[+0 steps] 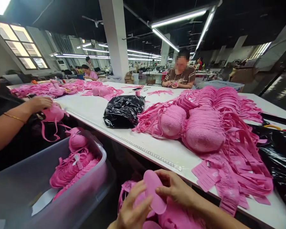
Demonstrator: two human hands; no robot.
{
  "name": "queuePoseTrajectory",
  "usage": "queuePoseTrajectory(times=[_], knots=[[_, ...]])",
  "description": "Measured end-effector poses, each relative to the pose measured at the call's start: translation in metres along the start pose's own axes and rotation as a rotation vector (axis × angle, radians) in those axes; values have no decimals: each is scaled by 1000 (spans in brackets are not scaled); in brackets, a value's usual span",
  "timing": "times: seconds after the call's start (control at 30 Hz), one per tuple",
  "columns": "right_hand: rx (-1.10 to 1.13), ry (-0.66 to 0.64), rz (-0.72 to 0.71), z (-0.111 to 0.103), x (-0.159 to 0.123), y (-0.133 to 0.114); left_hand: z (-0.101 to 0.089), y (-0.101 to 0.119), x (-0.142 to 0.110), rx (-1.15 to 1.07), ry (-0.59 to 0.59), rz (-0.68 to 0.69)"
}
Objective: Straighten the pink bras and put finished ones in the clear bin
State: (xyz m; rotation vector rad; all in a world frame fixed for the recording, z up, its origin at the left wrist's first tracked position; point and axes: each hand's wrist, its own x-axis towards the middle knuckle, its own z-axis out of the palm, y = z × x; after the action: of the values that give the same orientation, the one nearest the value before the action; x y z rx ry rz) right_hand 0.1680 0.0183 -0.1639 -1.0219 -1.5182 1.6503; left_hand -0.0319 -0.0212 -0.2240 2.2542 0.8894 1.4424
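Note:
Low in the view, in front of the table, a flat oval pink bra pad point(154, 190) stands tilted between my two hands. My right hand point(175, 187) is closed on its right edge, thumb on the near face. From the left, my left hand point(134, 208) has its fingers round the pad's other edge, with more pink material partly hidden behind them. Beneath both hands lies a heap of pink bras point(181, 218), cut off by the bottom of the view.
Stacked pink bras point(202, 127) cover the right of the white table point(92, 108), beside a black plastic bag point(124, 111). A clear bin point(100, 159) holding bras stands left. A co-worker's hand point(41, 103) holds a bra above it. Another person point(180, 74) sits across the table.

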Motion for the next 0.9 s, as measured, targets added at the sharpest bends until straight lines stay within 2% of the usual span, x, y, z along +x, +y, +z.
queuePoseTrajectory(times=[0.07, 0.17, 0.23, 0.27, 0.37, 0.43, 0.53, 0.6, 0.73, 0.8, 0.9], knots=[[28, -15, 15, -5, -2, -8, 1, 3, 13, -247, 3, -311], [-27, -9, 6, -7, -9, -11, 5, 11, 27, -699, -182, -897], [-148, -3, -37, -4, -14, -3, 13, 15, 30, -795, -247, -1120], [-234, 19, -66, -2, -17, 4, 17, 17, 30, -777, -232, -1182], [-513, 126, -131, 6, -25, 28, 29, 18, 28, -697, -109, -1232], [-657, 159, -181, 13, -31, 43, 34, 17, 28, -672, -51, -1178], [-781, 179, -302, 18, -37, 59, 38, 19, 30, -673, -27, -1082], [-806, 219, -393, 16, -40, 63, 42, 22, 30, -712, -25, -1078], [-753, 284, -523, 5, -46, 57, 46, 26, 31, -898, -56, -1171], [-706, 313, -532, -1, -48, 54, 45, 26, 32, -991, -84, -1222], [-669, 333, -499, -5, -52, 53, 45, 25, 34, -940, -109, -1259]])
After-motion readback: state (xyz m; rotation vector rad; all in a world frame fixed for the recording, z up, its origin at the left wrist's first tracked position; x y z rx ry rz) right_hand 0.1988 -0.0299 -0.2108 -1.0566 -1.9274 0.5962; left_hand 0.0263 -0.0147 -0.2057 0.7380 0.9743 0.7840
